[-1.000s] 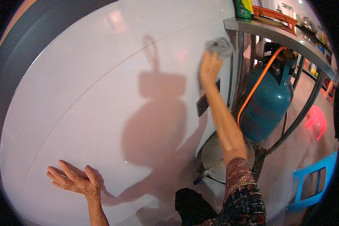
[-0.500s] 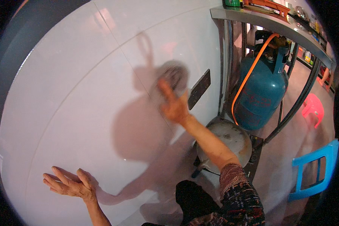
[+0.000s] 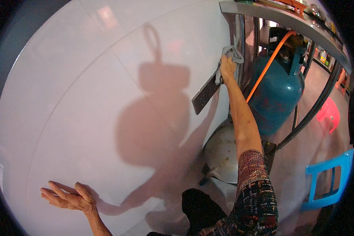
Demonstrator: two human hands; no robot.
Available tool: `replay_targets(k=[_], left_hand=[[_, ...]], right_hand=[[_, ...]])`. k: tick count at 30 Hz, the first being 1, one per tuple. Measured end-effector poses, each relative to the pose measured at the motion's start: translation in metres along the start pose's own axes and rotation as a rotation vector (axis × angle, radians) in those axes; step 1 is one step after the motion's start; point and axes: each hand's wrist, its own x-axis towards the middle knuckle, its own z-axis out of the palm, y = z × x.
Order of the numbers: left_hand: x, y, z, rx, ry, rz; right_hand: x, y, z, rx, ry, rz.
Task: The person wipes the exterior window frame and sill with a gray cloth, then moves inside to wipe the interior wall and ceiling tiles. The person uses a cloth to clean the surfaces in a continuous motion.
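Observation:
My right hand [image 3: 227, 70] grips a crumpled grey cloth [image 3: 233, 54] against the white tiled wall [image 3: 86, 114], at the upper end of a dark strip-shaped plate [image 3: 204, 97] on that wall. Part of the cloth hangs below the fingers, over the plate's end. Low on the left, my left hand [image 3: 70, 198] is open with fingers spread and nothing in it. It is close to the wall or resting on it; I cannot tell which. Shadows of my arm and head fall across the tiles.
A blue gas cylinder [image 3: 277, 94] with an orange hose [image 3: 268, 69] stands under a metal-edged counter [image 3: 259, 11] on the right. Below my right forearm is a round metal lid or pan [image 3: 223, 151]. A blue plastic stool [image 3: 328, 179] and a pink stool [image 3: 328, 114] are farther right.
My right hand has swept the cloth up and to the right, from the middle of the wall to the dark plate's upper end. My left hand has barely shifted.

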Motion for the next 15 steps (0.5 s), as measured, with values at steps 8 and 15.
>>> replay_targets(k=[8,15], left_hand=[[0.002,-0.002,-0.003,0.032,-0.024,0.038],[-0.006,-0.004,0.001,0.048,0.004,-0.023]], right_hand=[[-0.065,0.098,0.024,0.433,-0.036,0.132],[-0.21,0.106,0.042,0.043,-0.21,0.126]])
